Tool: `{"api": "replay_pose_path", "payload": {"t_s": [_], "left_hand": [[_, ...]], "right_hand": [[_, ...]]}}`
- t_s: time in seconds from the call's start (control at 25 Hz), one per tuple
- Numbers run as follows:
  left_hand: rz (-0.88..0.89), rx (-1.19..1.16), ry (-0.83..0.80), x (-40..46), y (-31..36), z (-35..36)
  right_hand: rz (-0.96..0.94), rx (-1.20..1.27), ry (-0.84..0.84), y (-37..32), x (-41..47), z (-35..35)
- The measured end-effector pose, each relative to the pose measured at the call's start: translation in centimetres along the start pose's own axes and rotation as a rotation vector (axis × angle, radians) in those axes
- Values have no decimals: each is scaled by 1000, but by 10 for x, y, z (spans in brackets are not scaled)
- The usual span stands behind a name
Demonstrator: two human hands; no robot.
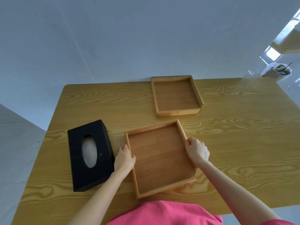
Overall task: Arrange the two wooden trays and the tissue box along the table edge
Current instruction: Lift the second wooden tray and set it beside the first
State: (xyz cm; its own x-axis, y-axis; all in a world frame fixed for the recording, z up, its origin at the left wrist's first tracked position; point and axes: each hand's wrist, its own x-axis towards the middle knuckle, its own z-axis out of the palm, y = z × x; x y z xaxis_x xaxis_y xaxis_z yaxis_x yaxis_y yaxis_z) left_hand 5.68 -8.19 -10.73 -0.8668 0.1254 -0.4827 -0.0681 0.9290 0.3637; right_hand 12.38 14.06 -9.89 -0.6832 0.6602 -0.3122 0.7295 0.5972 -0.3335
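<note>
Near tray (159, 158) between hands: left hand (124, 157), right hand (197, 151) grasping opposite side walls.

Plain, sparsely furnished room, possibly an office or studio, suggested by a bare wood-grain table (227, 143), pale tiled floor (113, 38), bright window light at right, small bin (276, 71) nearby

Colour check: wood tones, black, pink.
Table (235, 143): yellow-tan w/ bold swirling grain. Both trays, near (159, 161) and 12 o'clock (176, 96): mid-brown floors, paler rims. Tissue box (78, 172), 9 o'clock: matte black, whitish oval. Shirt (164, 213): pink.
</note>
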Motion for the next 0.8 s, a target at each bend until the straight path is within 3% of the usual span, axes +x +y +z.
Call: {"api": "replay_pose_path", "payload": {"t_s": [0.32,0.8], "left_hand": [[81,-73,118,1,11,-39],[136,-126,197,49,4,-134]], "right_hand": [[-32,174,63,-11,1,-19],[-215,236,54,-93,36,-48]]}}
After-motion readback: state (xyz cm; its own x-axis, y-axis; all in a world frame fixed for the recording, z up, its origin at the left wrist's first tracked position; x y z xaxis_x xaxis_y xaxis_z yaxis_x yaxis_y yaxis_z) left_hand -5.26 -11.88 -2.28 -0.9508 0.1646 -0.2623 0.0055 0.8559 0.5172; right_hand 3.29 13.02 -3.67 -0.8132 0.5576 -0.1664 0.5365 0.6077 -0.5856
